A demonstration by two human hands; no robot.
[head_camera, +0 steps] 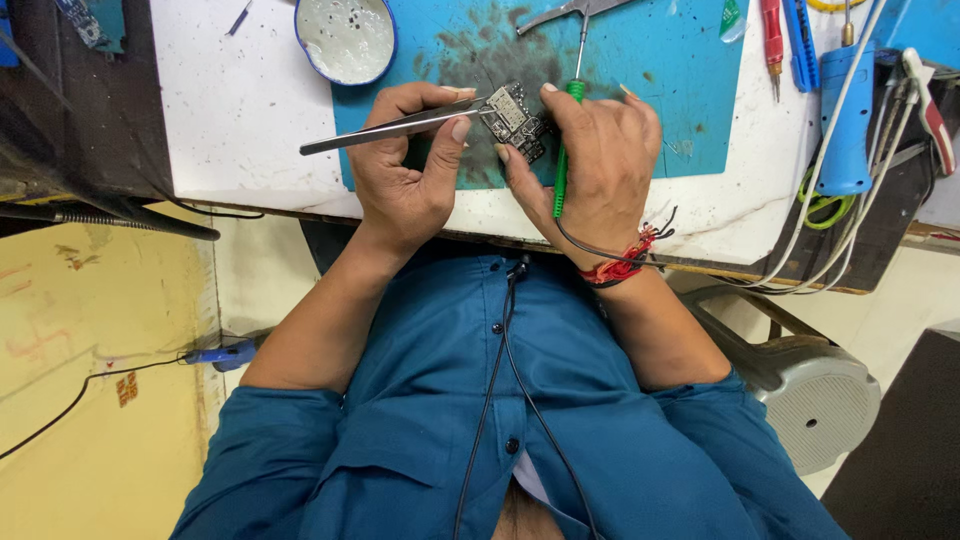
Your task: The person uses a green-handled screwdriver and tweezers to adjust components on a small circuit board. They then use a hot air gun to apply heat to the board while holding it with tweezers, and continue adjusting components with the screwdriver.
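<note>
Board: small dark circuit board (518, 122) lay on the blue mat (690, 90), at its near edge, between both hands.
Left hand: left hand (405, 170) was closed around steel tweezers (400, 127), thumb and forefinger pinching the shanks, tips touching the board's left edge.
Right hand: right hand (595, 160) was closed on a green-handled soldering iron (562, 170), fingertips also steadying the board's right side.
Handling: judged light, stiff and fragile, with small parts easily knocked; best held by its bare edges only.
Tweezers: judged smooth and springy, liable to slip off a thin edge.
Container: blue-rimmed round dish (346, 38) stood far left of the board, holding a pale cloudy substance with dark specks.
Surroundings: blue glue gun (848, 120) lay well apart at right.
</note>
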